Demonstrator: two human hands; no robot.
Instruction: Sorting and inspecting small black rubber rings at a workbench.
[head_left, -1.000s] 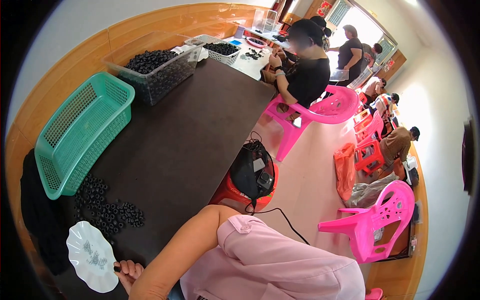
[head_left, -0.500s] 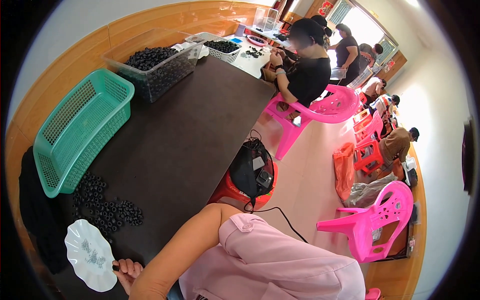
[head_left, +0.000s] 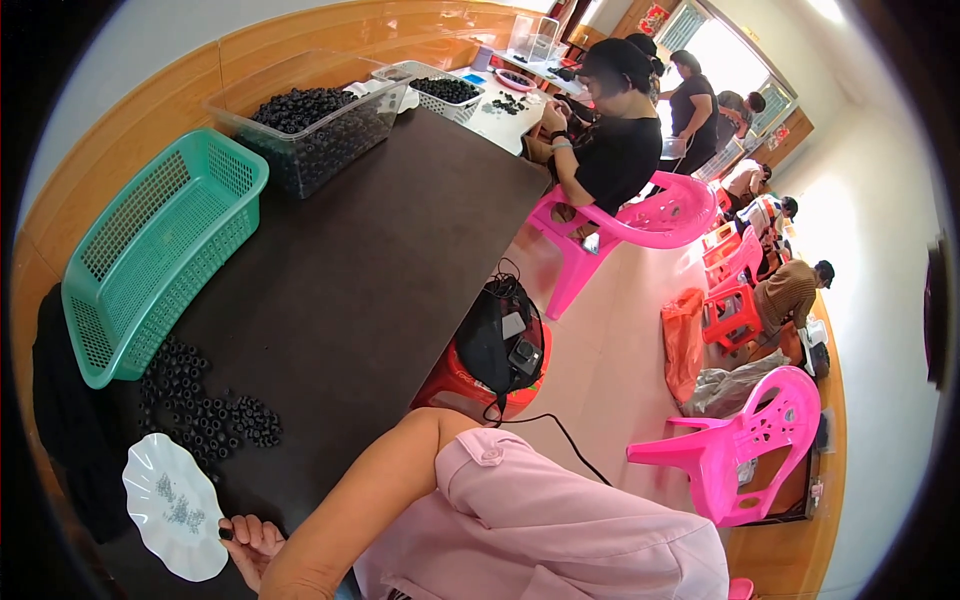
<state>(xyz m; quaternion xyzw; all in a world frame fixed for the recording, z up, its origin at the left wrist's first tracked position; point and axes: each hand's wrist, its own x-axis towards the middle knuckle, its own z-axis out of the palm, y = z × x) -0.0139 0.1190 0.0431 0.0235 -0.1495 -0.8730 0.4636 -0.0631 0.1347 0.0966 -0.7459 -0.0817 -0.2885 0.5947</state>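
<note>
Here right hand pinches small black ring beside white scalloped dish; left hand unseen. Risk: ring slips, rolls among loose black rings, dark table hides it.

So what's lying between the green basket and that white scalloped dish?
In the head view, a loose pile of small black rings lies on the dark table between green basket and white dish.

**A bright workroom with pink chairs**

A long dark brown desk is set along a wall panelled low in light wood and painted pale above. Glossy pink plastic chairs are spread over a pale pinkish floor. Strong daylight is admitted through a barred window at the far end.
</note>
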